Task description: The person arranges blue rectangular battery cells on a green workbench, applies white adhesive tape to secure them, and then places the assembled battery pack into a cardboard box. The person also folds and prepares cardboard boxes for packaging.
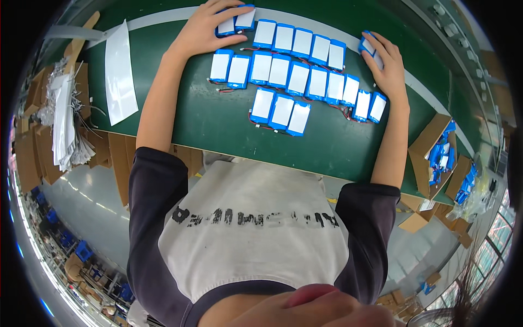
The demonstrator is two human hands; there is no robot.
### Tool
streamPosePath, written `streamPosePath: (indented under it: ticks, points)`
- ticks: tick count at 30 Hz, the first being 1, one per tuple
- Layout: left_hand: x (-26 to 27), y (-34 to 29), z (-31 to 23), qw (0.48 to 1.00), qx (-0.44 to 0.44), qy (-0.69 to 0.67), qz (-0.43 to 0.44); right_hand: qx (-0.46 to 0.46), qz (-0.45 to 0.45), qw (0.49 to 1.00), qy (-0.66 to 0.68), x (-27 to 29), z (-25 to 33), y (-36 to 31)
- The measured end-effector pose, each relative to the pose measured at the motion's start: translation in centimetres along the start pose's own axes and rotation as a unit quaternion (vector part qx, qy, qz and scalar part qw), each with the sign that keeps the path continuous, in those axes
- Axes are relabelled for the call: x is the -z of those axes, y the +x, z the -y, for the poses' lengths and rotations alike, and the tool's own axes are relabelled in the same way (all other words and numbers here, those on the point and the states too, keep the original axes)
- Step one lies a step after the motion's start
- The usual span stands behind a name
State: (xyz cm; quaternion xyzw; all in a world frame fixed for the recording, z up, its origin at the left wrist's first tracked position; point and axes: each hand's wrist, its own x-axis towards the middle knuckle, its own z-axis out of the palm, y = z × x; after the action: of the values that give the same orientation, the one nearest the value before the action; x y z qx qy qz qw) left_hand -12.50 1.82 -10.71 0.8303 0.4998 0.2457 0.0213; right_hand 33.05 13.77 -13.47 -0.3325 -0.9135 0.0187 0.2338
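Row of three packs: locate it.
In the head view, the row of three packs lies upper centre on the green table, just below the longest row.

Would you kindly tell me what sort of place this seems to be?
Probably a factory or assembly workshop: rows of what look like blue battery packs lie on a green worktable, with a cardboard box of blue pieces at right.

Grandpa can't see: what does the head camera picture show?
A person's bare left hand and bare right hand touch flat rectangular blue-and-white packs; more lie in rows on a dark-green table, with an open brown cardboard box at right.
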Motion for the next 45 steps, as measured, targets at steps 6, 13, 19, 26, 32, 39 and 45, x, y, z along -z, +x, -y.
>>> streamPosePath:
  ticks: [6,13,19,26,32,39,45]
  points:
    - [0.2,-0.3,0.1,1.0,0.0,0.026,-0.015,-0.011,-0.03,0.999,-0.019,-0.2,1.5,0.7]
    - [0.4,-0.4,-0.5,0.989,0.056,-0.017,-0.138,-0.218,-0.227,0.909,0.275,0.6,1.0,0.3]
    - [2.3,3.1,-11.1,0.973,-0.04,-0.112,-0.2,-0.137,-0.193,0.269,0.934,4.3,10.5,-0.2]
    - [-5.3,3.6,-21.3,0.971,-0.142,-0.155,-0.112,-0.262,-0.144,0.056,0.953,-0.9,21.6,-4.9]
    - [-4.4,3.3,-22.1,0.968,-0.164,-0.18,-0.057,-0.396,-0.232,0.222,0.86,2.9,22.5,-6.4]
    - [1.4,0.5,-15.6,0.982,-0.1,-0.053,-0.149,-0.116,-0.338,0.308,0.882,12.8,13.3,-9.6]
    - [1.5,-6.5,-8.6,0.998,0.056,-0.001,-0.037,-0.309,-0.58,0.742,0.132,20.0,4.2,-15.6]
